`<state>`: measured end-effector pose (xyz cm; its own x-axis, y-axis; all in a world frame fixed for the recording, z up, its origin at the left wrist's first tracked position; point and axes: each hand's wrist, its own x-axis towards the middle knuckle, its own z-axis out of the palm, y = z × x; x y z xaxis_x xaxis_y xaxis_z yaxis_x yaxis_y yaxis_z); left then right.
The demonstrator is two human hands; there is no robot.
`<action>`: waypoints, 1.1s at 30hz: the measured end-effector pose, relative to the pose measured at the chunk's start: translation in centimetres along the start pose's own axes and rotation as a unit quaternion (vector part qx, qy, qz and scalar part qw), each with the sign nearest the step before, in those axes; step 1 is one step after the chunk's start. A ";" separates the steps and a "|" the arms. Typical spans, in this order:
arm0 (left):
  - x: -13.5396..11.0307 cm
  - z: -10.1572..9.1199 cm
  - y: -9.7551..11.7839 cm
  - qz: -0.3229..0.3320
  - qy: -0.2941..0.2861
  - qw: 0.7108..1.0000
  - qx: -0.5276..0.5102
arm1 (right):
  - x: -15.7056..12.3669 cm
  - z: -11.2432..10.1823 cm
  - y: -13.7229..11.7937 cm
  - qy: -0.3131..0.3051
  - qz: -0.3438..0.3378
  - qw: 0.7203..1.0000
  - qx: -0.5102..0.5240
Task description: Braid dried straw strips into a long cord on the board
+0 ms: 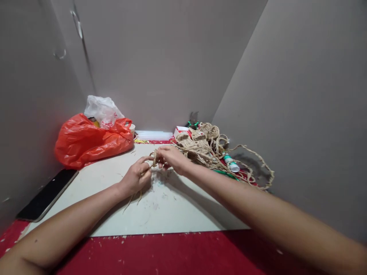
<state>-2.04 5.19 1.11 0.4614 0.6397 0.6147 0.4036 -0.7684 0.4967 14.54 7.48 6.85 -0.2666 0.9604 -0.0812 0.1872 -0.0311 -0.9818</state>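
Over the middle of the white board, my left hand is closed on a small piece of braided jute cord. My right hand pinches the same piece from the other side, fingertips close to those of the left. Loose strands of the cord hang below my left palm. How the cord is knotted between the fingers is too small to make out. To the right of my right hand lies a heap of braided jute cord, with a long loop trailing off it.
At the back left sit an orange plastic bag and a white plastic bag. A black phone lies at the left edge. Green-handled pliers, a small red-and-white box, clear sticks and a green-and-white tube stand around the heap.
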 end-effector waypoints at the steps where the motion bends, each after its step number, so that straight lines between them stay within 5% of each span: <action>1: 0.0 0.0 0.1 -0.005 0.000 1.000 -0.005 | 0.1 -0.8 -0.7 -0.018 0.050 0.999 -0.001; 6: 0.1 0.1 0.8 -0.042 -0.035 0.997 -0.053 | 1.9 -4.7 -1.8 -0.002 0.180 0.980 0.082; 10: 0.2 0.8 0.7 -0.158 -0.054 0.975 -0.149 | 5.9 -4.9 -0.3 0.016 0.213 0.970 0.120; 14: 0.5 1.3 -0.4 -0.379 -0.032 0.865 -0.327 | 10.0 -3.0 1.3 -0.016 0.212 0.973 0.094; 17: 0.9 1.3 -1.7 -0.471 0.007 0.774 -0.423 | 11.7 -1.6 2.0 -0.053 0.195 0.977 0.062; 21: 1.5 1.2 -3.1 -0.488 0.030 0.731 -0.477 | 12.1 -1.6 2.6 -0.038 0.134 0.990 0.029; 26: 3.5 2.4 -3.5 -0.525 0.043 0.704 -0.476 | 12.6 -2.7 3.6 0.055 0.082 0.995 -0.007; 33: 6.6 4.2 -3.4 -0.552 0.066 0.653 -0.514 | 15.6 -1.5 5.9 0.160 0.005 0.984 -0.072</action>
<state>2.89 12.13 0.89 0.2371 0.8597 -0.4525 -0.3420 0.5098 0.7894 12.93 22.70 0.05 0.0436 0.9990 -0.0099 0.3259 -0.0236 -0.9451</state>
